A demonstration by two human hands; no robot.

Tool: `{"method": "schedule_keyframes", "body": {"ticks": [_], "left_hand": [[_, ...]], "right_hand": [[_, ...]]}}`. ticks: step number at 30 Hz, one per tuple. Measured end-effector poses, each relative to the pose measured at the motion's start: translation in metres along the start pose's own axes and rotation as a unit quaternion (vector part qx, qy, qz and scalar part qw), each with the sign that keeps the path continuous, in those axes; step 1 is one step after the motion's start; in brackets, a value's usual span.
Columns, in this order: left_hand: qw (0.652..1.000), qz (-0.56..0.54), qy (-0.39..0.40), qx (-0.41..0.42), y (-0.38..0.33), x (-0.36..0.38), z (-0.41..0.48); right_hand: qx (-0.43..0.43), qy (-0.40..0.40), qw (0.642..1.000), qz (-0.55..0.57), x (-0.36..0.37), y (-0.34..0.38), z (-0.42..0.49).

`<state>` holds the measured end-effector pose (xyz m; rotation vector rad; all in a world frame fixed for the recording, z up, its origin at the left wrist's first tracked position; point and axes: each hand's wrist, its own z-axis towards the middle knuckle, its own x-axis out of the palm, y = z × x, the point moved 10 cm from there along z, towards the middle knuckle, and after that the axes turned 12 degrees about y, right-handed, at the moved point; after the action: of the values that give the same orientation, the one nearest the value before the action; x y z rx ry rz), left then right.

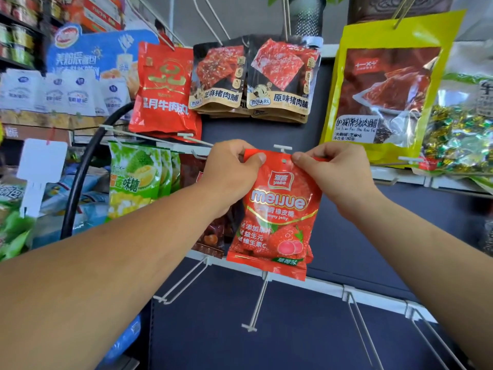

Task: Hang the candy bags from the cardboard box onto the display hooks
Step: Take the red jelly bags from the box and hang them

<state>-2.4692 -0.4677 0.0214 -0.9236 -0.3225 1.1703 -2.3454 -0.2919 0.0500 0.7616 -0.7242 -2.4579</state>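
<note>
A red strawberry candy bag (277,217) hangs upright in front of the dark display panel, held by its top edge. My left hand (229,169) pinches the top left corner and my right hand (336,172) pinches the top right corner. The bag's small hang hole sits between my thumbs, just below the white tip of a display hook (282,148). At least one more red bag shows behind it at the lower right edge. The cardboard box is out of view.
Bare white hooks (253,303) jut out from the lower rail. Green durian candy bags (136,177) hang to the left, red and black jerky bags (250,76) above, a yellow bag (384,86) to the upper right. A black tube (80,172) arcs at left.
</note>
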Motion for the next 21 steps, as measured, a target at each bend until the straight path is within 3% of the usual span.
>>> {"method": "schedule_keyframes", "body": {"ticks": [5, 10, 11, 13, 14, 16, 18, 21], "left_hand": [[0.999, 0.018, -0.009, -0.03, 0.013, -0.003, 0.004], [0.998, 0.047, 0.002, -0.032, 0.027, 0.001, -0.001], [0.998, 0.049, 0.015, -0.036, 0.031, 0.003, -0.004], [0.997, 0.051, 0.033, -0.047, 0.039, 0.003, -0.01], [0.997, 0.051, 0.039, -0.05, 0.041, 0.003, -0.012], [0.996, 0.054, 0.047, -0.055, 0.047, -0.001, -0.017], [0.995, 0.064, 0.046, -0.065, 0.053, -0.005, -0.023], [0.993, 0.071, 0.046, -0.079, 0.063, -0.012, -0.038]], "right_hand": [[0.019, 0.023, 0.999, -0.042, 0.009, -0.006, 0.007], [0.035, 0.013, 0.982, -0.183, 0.003, -0.013, 0.008], [0.004, -0.015, 0.973, -0.23, -0.001, -0.004, 0.003], [-0.136, -0.079, 0.933, -0.324, -0.001, 0.026, -0.017], [-0.212, -0.081, 0.905, -0.359, 0.009, 0.041, -0.031], [-0.316, -0.006, 0.852, -0.417, 0.046, 0.047, -0.056], [-0.335, 0.072, 0.816, -0.465, 0.078, 0.033, -0.066], [-0.293, 0.104, 0.823, -0.476, 0.093, 0.012, -0.06]]}}
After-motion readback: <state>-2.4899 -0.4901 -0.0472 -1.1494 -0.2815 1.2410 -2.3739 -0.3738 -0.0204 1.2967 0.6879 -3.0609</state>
